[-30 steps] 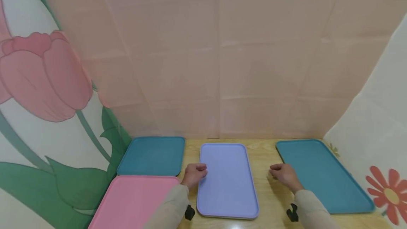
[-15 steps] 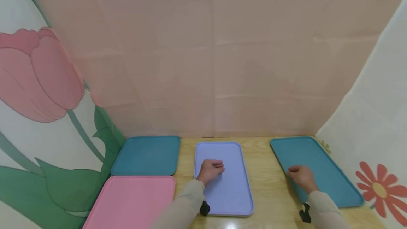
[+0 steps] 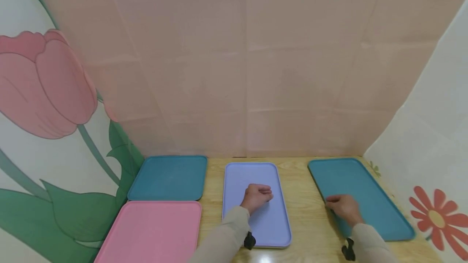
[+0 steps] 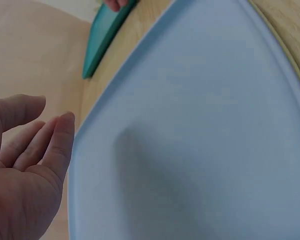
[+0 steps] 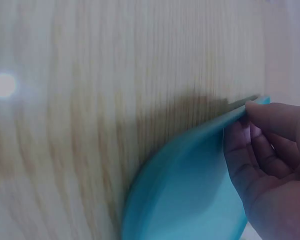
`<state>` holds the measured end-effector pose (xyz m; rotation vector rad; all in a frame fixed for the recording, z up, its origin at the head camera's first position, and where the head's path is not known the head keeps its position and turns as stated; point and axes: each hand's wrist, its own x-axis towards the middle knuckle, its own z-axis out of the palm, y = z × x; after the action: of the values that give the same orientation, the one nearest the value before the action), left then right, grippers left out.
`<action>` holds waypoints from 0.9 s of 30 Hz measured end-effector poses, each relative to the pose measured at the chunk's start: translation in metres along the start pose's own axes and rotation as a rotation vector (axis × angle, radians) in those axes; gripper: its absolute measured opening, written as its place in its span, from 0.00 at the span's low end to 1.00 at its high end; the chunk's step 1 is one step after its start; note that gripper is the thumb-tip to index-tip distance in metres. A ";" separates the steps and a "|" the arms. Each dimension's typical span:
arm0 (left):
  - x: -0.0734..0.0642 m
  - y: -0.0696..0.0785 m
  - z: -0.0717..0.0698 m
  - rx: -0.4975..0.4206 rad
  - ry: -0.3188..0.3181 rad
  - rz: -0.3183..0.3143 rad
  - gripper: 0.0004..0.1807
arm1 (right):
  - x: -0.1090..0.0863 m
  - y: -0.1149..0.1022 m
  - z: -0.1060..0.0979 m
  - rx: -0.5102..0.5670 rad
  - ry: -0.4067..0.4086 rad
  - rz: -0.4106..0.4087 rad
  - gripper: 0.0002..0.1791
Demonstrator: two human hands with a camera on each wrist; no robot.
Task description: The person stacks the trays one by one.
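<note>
First, the right hand (image 3: 345, 208): its thumb (image 5: 275, 118) and fingers (image 5: 237, 145) pinched the rim on the left side of the right teal tray (image 3: 380, 208).
Right teal tray: it lay at the right of the wooden surface (image 3: 301, 214), spreading rightward from those fingers; its long axis ran near to far, the near end slanting right.
Nearer hand: the right hand touched this tray; the left hand (image 3: 256, 197) was well apart from it, to the left.
Left hand: it hung over the lavender tray (image 3: 239, 180), fingers loosely bent and holding nothing; judging by its shadow, it did not touch the tray.
Lavender tray: it lay in the middle, long axis also near to far; a yellowish edge (image 4: 286, 49) showed along its rim, its source unclear.
Open room: a strip of wood separated the two trays, seemingly leaving space to the left.
Right edge: the flowered sheet (image 3: 435, 145) stood just beside the teal tray, so room there looked scant.
Far edge: the brown backdrop (image 3: 237, 72) stood just beyond.
Left side: the pink tray (image 3: 153, 230) lay near, the left teal tray (image 3: 168, 177) far.
</note>
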<state>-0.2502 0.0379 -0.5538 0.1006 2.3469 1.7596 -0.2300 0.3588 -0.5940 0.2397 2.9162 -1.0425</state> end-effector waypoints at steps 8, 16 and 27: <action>-0.002 -0.008 0.015 -0.026 -0.006 0.001 0.14 | -0.005 -0.019 0.020 0.051 -0.033 -0.039 0.14; -0.003 -0.005 0.026 -0.032 -0.004 0.037 0.11 | -0.008 -0.036 0.038 0.155 -0.042 -0.026 0.13; -0.002 -0.005 0.058 -0.070 -0.009 0.008 0.13 | 0.000 -0.007 0.011 0.179 -0.050 0.001 0.16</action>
<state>-0.2361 0.0906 -0.5736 0.1064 2.2791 1.8385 -0.2313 0.3466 -0.5982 0.2169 2.7804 -1.2910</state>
